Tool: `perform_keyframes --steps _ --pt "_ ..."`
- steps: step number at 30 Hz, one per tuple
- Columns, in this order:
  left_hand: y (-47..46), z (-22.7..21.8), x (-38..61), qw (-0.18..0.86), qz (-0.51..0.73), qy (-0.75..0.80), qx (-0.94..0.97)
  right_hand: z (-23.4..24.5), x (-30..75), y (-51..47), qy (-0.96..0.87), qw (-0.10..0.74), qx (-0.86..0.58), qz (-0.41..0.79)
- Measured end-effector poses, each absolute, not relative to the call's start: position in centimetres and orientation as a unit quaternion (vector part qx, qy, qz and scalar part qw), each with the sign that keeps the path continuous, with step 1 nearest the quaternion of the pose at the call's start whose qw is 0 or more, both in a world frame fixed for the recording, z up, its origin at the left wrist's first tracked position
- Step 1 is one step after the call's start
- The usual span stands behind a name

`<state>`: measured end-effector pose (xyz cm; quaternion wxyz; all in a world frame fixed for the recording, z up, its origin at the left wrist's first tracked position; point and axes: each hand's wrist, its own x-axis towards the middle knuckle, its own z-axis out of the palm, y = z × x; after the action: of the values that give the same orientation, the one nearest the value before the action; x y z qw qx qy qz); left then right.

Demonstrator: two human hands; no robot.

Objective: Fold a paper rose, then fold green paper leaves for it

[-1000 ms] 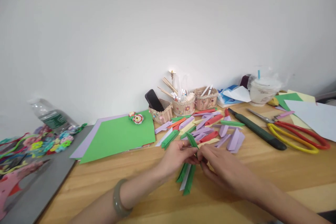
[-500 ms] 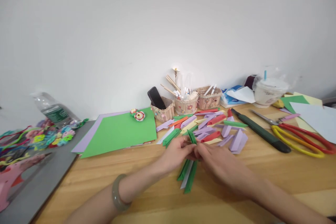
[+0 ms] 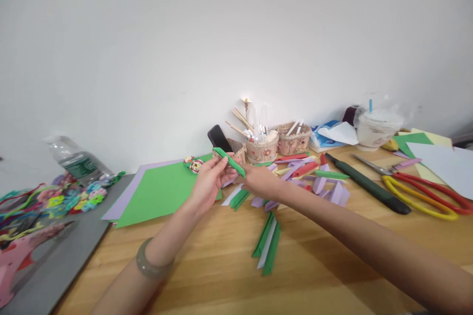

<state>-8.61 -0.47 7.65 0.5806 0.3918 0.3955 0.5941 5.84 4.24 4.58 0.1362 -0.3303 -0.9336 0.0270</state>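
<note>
My left hand [image 3: 213, 177] pinches a folded green paper strip [image 3: 229, 162], raised and slanting, in front of the small baskets. Close by, my right hand [image 3: 261, 183] reaches across at the strip's lower right end. Its fingers are mostly hidden, so I cannot tell whether they grip anything. Nearer to me on the table lies a small group of folded strips [image 3: 269, 243], two green with a pale one between them. Behind my right hand spreads a pile of folded paper pieces [image 3: 295, 170] in purple, red, yellow and green.
Green paper sheets [image 3: 158, 192] lie at left, with a paper rosette [image 3: 195, 165] on them. Decorated baskets [image 3: 294, 141] stand against the wall. At right are a dark green cutter [image 3: 369, 184], scissors [image 3: 417, 182] and a lidded cup [image 3: 379, 128]. A pink glue gun [image 3: 18, 261] lies far left.
Both hands have moved up and to the left from the small strip group, which now lies free on the table. My left hand now shows a green strip tilted the other way.
</note>
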Motion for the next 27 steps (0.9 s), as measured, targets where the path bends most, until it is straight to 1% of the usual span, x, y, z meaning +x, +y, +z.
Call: perform_keyframes --steps 2,5,9,11,13,16,18,21,27 --pt "-0.2 7.4 -8.7 0.589 0.590 0.391 0.390 4.0 5.2 4.2 -0.934 0.143 -0.326 0.027" --pt "0.0 7.2 -8.9 0.584 0.604 0.376 0.390 3.5 5.6 4.5 -0.924 0.181 -0.336 0.032" --pt "-0.2 7.5 -8.9 0.543 0.669 0.307 0.404 3.9 8.0 6.0 -0.877 0.266 -0.396 0.052" --pt "-0.5 7.5 -8.6 0.532 0.680 0.291 0.413 4.3 9.3 6.6 -0.839 0.319 -0.435 0.070" --pt "-0.6 7.0 -8.1 0.539 0.664 0.308 0.417 4.5 10.4 6.5 -0.811 0.368 -0.445 0.095" --pt "-0.6 5.6 -7.2 0.582 0.603 0.365 0.406 4.5 11.2 4.8 -0.798 0.420 -0.411 0.132" --pt "-0.4 4.5 -6.7 0.606 0.570 0.384 0.400 4.2 11.2 3.3 -0.805 0.433 -0.377 0.150" --pt "-0.1 3.3 -6.4 0.619 0.553 0.396 0.394 3.5 10.7 1.7 -0.829 0.422 -0.329 0.164" --pt "0.2 2.8 -6.6 0.626 0.544 0.399 0.392 2.5 9.9 1.8 -0.858 0.394 -0.277 0.179"
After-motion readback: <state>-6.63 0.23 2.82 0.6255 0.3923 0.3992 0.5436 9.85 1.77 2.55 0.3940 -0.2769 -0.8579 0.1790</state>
